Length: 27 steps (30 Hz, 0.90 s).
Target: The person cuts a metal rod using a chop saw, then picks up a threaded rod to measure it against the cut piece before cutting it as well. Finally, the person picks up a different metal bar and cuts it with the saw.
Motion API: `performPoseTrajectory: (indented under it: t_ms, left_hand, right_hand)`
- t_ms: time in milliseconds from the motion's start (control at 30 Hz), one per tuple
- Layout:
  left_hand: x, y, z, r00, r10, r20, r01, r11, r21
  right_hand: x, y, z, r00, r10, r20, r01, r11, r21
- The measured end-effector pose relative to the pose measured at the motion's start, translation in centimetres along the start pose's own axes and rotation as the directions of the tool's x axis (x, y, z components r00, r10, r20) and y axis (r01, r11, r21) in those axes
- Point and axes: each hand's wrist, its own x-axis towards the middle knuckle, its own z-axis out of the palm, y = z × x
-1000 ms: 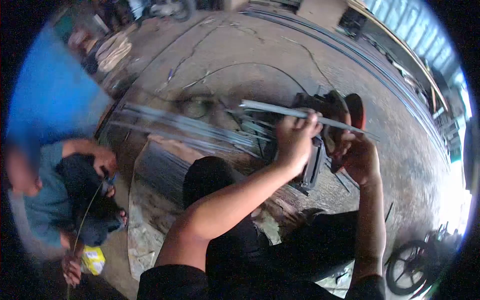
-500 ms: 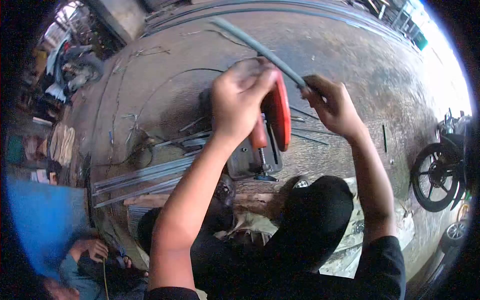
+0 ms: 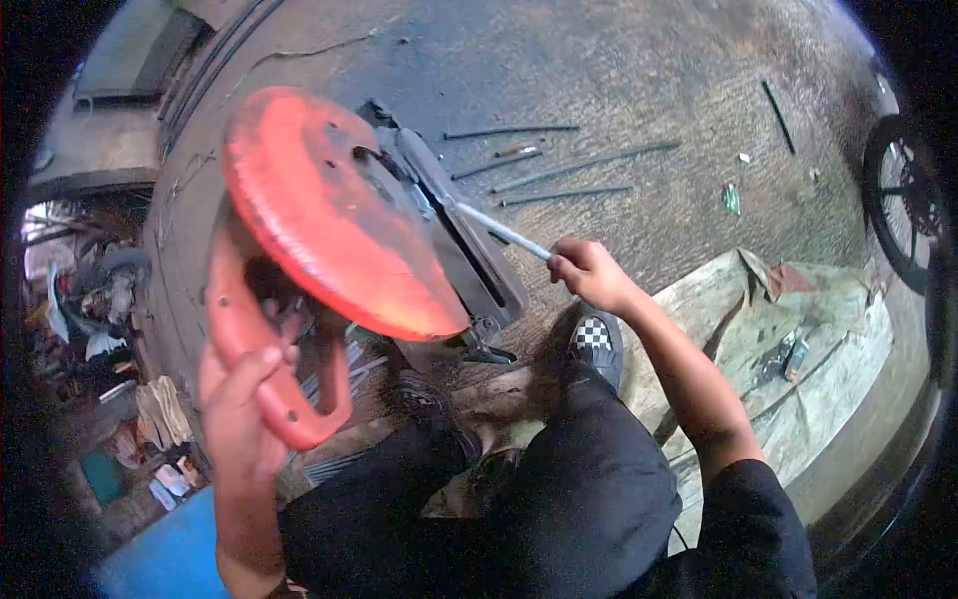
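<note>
My left hand (image 3: 239, 399) is wrapped around the red handle (image 3: 249, 339) of a cut-off saw, at the left of the view. The saw's round red guard (image 3: 309, 190) is raised and tilted above its dark metal base (image 3: 484, 265), hiding part of it. A slim grey metal rod (image 3: 504, 233) is pinched in my right hand (image 3: 594, 275) by its near end. The rod's other end overlaps the slotted base beside the guard.
Several dark rods (image 3: 589, 168) lie on the floor beyond the base. A crumpled tarp (image 3: 808, 339) spreads at the right, near a motorcycle wheel (image 3: 903, 200). My checkered shoe (image 3: 594, 339) is close to the base. Folded cloth (image 3: 163, 411) and clutter sit at the left.
My right hand has lowered the rod from above the saw to its base. The red guard, edge-on before, now shows its broad side farther left, with my left hand lower. The view has turned.
</note>
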Motion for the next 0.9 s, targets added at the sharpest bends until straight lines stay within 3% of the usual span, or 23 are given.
performPoseTrajectory:
  t_ms: [100, 167, 200, 267, 333, 400, 467, 533, 567, 667, 733, 833, 867, 900]
  left_hand:
    - [0.5, 2.4, 0.9, 0.996, 0.005, -0.085, 0.002, 0.997, 0.084]
    - [1.0, 3.4, 0.5, 0.989, 0.046, -0.142, -0.025, 0.989, 0.147]
    - [1.2, 3.7, 0.3, 0.988, 0.041, -0.151, -0.017, 0.988, 0.154]
    - [1.5, 4.2, 0.2, 0.982, 0.028, -0.188, 0.012, 0.978, 0.209]
    - [1.5, 3.6, 0.0, 0.981, 0.054, -0.188, -0.013, 0.977, 0.215]
    - [1.3, 3.2, 0.2, 0.959, 0.064, -0.277, -0.029, 0.991, 0.130]
    - [1.5, 3.3, 0.4, 0.969, 0.073, -0.238, -0.018, 0.974, 0.226]
    - [1.7, 3.3, 0.0, 0.979, 0.078, -0.189, -0.013, 0.948, 0.319]
    - [1.9, 3.3, -0.8, 0.985, 0.048, -0.164, 0.005, 0.952, 0.307]
    - [2.0, 3.0, -1.0, 0.993, 0.024, -0.116, 0.011, 0.956, 0.292]
    - [2.1, 2.9, -0.6, 0.993, 0.032, -0.115, 0.002, 0.959, 0.284]
    - [1.7, 2.7, 0.6, 0.978, 0.063, -0.199, -0.019, 0.976, 0.218]
    - [1.5, 2.7, 0.9, 0.964, 0.075, -0.255, -0.019, 0.976, 0.217]
    - [1.5, 2.7, 1.0, 0.947, 0.086, -0.310, -0.019, 0.976, 0.215]
  right_hand:
    - [0.8, 1.1, 1.4, 1.000, -0.002, 0.018, 0.001, 0.999, 0.038]
    - [1.1, 0.1, 1.6, 0.989, -0.148, -0.029, 0.149, 0.988, 0.033]
    - [1.4, 0.0, 1.7, 0.989, -0.147, -0.020, 0.148, 0.988, 0.043]
    - [2.0, -0.1, 1.8, 0.994, -0.104, -0.031, 0.100, 0.989, -0.108]
    - [2.7, 0.6, 2.2, 0.993, -0.113, -0.016, 0.111, 0.990, -0.083]
    - [3.0, 1.0, 2.9, 0.957, -0.238, -0.169, 0.241, 0.971, -0.003]
    - [3.1, 0.3, 2.4, 0.971, -0.206, -0.118, 0.201, 0.978, -0.049]
    - [3.1, -0.2, 2.5, 0.997, -0.067, -0.041, 0.060, 0.986, -0.158]
    - [3.1, -0.1, 3.0, 0.979, -0.168, -0.114, 0.146, 0.973, -0.179]
    - [3.2, -0.7, 3.4, 0.985, -0.139, -0.102, 0.114, 0.968, -0.224]
    - [3.7, -0.2, 3.8, 0.988, -0.133, -0.072, 0.124, 0.985, -0.122]
    - [4.2, 0.2, 4.3, 0.986, -0.166, 0.000, 0.163, 0.970, 0.179]
    - [4.3, 0.0, 4.3, 0.986, -0.166, 0.001, 0.164, 0.970, 0.181]
    - [4.3, -0.1, 4.2, 0.990, -0.115, 0.075, 0.093, 0.962, 0.257]
